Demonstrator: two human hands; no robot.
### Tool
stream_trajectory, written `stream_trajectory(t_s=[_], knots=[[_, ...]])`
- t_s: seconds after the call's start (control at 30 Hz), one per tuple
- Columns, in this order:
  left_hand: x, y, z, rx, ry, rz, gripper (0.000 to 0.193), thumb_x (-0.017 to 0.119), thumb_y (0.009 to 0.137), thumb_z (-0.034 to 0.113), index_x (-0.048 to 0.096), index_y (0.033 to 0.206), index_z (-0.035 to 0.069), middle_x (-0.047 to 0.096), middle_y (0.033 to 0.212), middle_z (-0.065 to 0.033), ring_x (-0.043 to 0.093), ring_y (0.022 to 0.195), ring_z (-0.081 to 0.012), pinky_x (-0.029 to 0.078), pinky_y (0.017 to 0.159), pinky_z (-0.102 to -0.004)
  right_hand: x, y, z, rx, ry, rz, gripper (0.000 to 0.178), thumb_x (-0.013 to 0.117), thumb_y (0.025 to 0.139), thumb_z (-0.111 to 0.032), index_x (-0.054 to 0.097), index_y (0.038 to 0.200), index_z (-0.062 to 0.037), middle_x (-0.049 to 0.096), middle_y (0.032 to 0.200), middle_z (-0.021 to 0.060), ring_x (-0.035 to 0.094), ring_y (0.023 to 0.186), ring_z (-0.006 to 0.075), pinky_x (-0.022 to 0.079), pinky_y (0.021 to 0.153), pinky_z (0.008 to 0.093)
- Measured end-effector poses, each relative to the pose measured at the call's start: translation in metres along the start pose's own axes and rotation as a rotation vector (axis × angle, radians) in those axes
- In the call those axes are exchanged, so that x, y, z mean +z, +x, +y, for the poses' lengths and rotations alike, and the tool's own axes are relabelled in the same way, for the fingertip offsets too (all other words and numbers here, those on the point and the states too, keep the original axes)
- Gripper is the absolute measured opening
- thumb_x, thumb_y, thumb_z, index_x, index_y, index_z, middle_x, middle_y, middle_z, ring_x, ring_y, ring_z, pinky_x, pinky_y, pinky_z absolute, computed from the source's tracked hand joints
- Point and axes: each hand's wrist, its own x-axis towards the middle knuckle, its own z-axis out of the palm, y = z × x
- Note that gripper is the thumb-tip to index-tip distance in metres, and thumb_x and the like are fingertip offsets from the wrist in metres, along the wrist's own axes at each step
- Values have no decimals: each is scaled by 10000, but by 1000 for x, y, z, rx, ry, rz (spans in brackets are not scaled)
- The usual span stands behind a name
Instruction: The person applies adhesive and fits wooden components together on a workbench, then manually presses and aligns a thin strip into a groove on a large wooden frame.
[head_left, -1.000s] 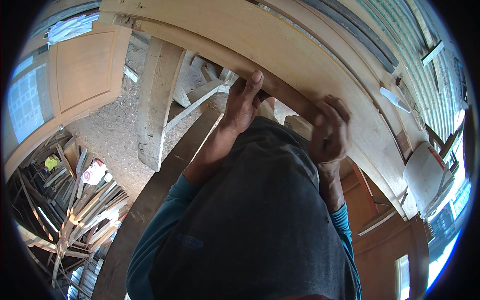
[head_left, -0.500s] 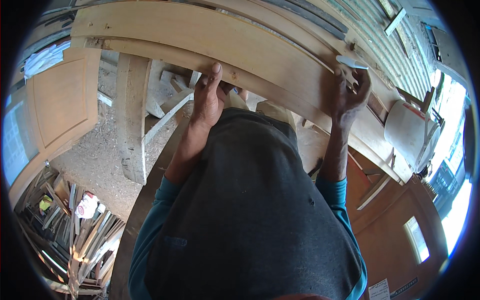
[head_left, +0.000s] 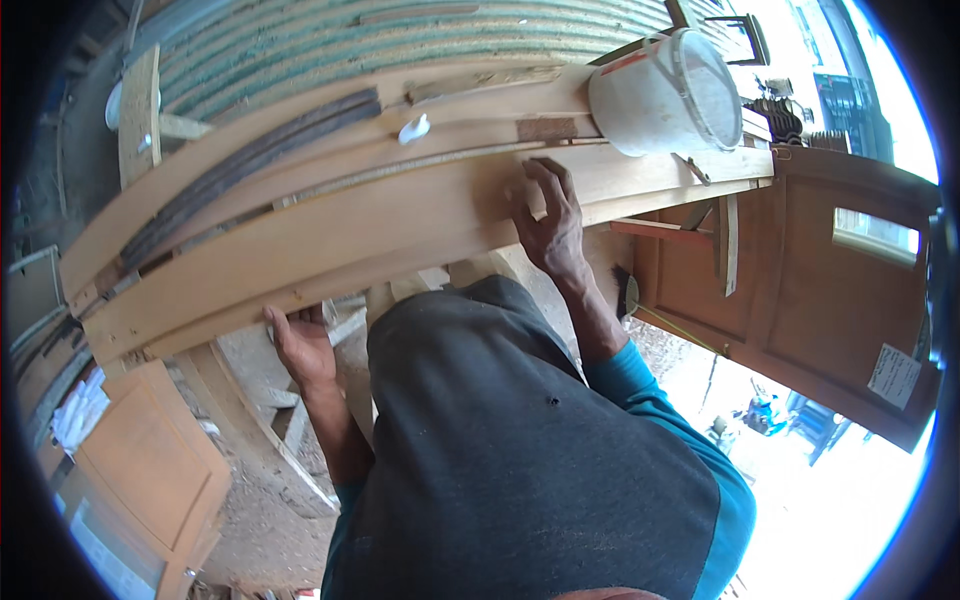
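Note:
A long, pale wooden board [head_left: 400, 212] lies across the bench in front of me. My left hand [head_left: 305, 348] is at its near edge, thumb against the edge and fingertips tucked underneath, partly hidden. Farther right, my right hand [head_left: 552, 220] is over the board's top face with bent, parted fingers. Its fingertips come close to the far edge, and I see nothing held in it. A small white plastic piece [head_left: 414, 128] lies on the planks behind the board.
A white bucket [head_left: 650, 95] stands on the bench to the right. Dark strips [head_left: 250, 150] lie along the back planks, before a corrugated wall [head_left: 400, 45]. Brown panelled doors stand at the right [head_left: 800, 250] and lower left [head_left: 150, 455]. A bench leg [head_left: 245, 410] is beside my left arm.
My view has swung right, bringing more of the bucket and right-hand door into sight. My right hand is now away from the white plastic piece; my left stays at the board's near edge.

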Motion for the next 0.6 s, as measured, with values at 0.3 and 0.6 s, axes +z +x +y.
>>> stream_trajectory(t_s=[0.3,0.6], knots=[[-3,3,2,7,17,30,662,559,1029,542,428,1514,111,510,1470,-90,526,1313,-246,477,1100,-385,-144,24,55,-24,61,395,259,743,907,-25,685,1158,8,713,987,140,707,771,174,562,704,307],[10,7,-11,77,55,183,659,593,1004,554,460,1475,112,532,1426,-59,535,1275,-204,490,1077,-349,-290,143,112,-137,25,539,171,724,954,-53,712,1120,-12,729,915,97,706,790,149,560,734,284]])
